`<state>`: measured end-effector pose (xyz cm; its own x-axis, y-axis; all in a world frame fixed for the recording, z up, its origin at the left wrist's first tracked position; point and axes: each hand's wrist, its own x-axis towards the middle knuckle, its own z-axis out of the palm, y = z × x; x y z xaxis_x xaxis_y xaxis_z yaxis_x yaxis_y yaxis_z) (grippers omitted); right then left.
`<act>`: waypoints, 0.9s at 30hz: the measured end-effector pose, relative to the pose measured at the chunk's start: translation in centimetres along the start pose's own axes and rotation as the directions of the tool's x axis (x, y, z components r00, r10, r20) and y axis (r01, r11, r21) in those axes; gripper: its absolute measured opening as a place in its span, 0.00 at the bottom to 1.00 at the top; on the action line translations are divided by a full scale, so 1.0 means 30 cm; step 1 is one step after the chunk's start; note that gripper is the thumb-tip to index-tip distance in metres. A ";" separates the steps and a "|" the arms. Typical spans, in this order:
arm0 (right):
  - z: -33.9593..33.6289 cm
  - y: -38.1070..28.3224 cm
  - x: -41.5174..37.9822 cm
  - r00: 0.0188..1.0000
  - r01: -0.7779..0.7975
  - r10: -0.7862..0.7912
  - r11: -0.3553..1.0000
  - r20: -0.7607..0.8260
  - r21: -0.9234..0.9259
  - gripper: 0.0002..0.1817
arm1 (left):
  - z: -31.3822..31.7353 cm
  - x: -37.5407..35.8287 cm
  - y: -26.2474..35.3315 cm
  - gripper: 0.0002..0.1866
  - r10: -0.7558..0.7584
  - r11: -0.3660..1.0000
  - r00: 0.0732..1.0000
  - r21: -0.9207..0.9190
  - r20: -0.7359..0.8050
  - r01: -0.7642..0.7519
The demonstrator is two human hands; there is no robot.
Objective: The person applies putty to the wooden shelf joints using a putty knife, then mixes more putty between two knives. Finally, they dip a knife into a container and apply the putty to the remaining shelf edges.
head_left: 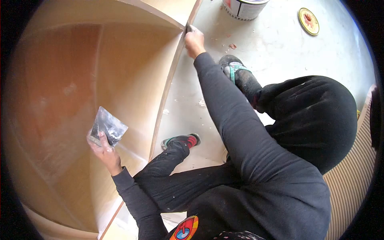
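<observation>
My left hand (105,151) grips a flat metal putty scraper (109,126) by its lower edge, its broad face smeared with whitish filler. It is held up over the inside of a wooden cabinet (132,72). Farther forward, my right hand (195,41) is closed at the cabinet's front edge, near the corner where a divider panel (168,16) meets it. A small dark piece (188,29) shows at the fingertips there; I cannot tell what it is.
A tin (245,9) stands on the pale floor (280,48) at the top. Its round lid (308,21), with reddish paste on it, lies to the right. My sandalled feet (234,69) are beside the cabinet. Corrugated sheet (350,180) lies at the right. Small crumbs dot the floor.
</observation>
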<state>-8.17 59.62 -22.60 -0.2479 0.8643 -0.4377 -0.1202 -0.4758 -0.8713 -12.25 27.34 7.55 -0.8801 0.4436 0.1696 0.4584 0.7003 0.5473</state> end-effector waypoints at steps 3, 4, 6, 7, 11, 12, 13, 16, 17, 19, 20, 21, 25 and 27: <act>-0.033 0.024 -0.031 0.997 0.081 -0.080 0.996 -0.008 0.032 0.26 | 0.002 0.002 -0.003 0.19 -0.001 0.997 1.000 -0.075 0.018 0.003; -0.082 -0.012 -0.053 0.993 -0.089 0.079 0.989 0.087 0.118 0.26 | -0.002 0.003 -0.009 0.19 -0.004 0.997 1.000 -0.075 0.021 0.006; -0.141 -0.019 -0.034 0.949 -0.279 0.224 0.924 0.222 0.260 0.23 | -0.003 0.007 -0.017 0.19 -0.003 0.999 1.000 -0.045 0.015 0.004; -0.160 0.007 -0.001 0.952 -0.275 0.224 0.924 0.209 0.267 0.19 | -0.003 0.004 -0.012 0.19 -0.004 0.999 1.000 -0.041 0.012 0.005; -0.159 -0.060 0.059 0.951 -0.291 0.254 0.929 0.179 0.229 0.18 | 0.000 0.003 0.000 0.19 0.000 1.000 1.000 -0.020 0.012 0.001; -0.147 -0.069 0.081 0.946 -0.299 0.265 0.935 0.187 0.191 0.18 | 0.000 0.003 -0.006 0.19 0.000 0.999 1.000 -0.038 0.014 0.001; -0.136 -0.076 0.102 0.946 -0.301 0.266 0.934 0.187 0.191 0.18 | 0.000 0.004 -0.010 0.19 -0.001 0.999 1.000 -0.037 0.014 0.002; -0.105 -0.120 0.119 0.949 -0.296 0.272 0.943 0.160 0.151 0.18 | -0.002 0.001 -0.021 0.20 -0.016 0.998 1.000 -0.057 0.001 0.016; -0.097 -0.097 0.121 0.948 -0.298 0.274 0.943 0.160 0.150 0.18 | -0.006 0.002 -0.025 0.19 -0.014 0.999 1.000 -0.037 0.015 0.015; -0.087 -0.043 0.135 0.974 -0.159 0.128 0.974 0.189 0.158 0.20 | -0.010 0.005 -0.028 0.18 -0.011 1.000 1.000 -0.020 0.028 0.012; -0.091 -0.050 0.124 0.974 -0.155 0.124 0.975 0.189 0.157 0.20 | -0.009 0.006 -0.027 0.18 -0.005 1.000 1.000 -0.004 0.030 0.005; -0.097 -0.048 0.101 0.974 -0.149 0.114 0.974 0.197 0.169 0.20 | -0.011 0.007 -0.025 0.17 0.001 1.000 0.999 0.015 0.033 -0.002; -0.158 -0.041 0.043 0.951 -0.089 0.052 0.990 0.306 0.107 0.19 | -0.002 -0.002 -0.005 0.18 0.040 0.999 0.999 0.034 0.027 -0.041; -0.211 -0.034 0.009 0.928 -0.126 0.095 0.990 0.359 0.062 0.20 | 0.001 -0.004 -0.002 0.18 -0.042 0.993 0.999 -0.106 0.020 0.044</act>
<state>-2.03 61.38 -23.25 -0.5869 0.6984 -0.4096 -0.1478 -0.5898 -0.7939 -12.15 27.27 7.47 -0.8961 0.4245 0.1297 0.4032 0.6560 0.6380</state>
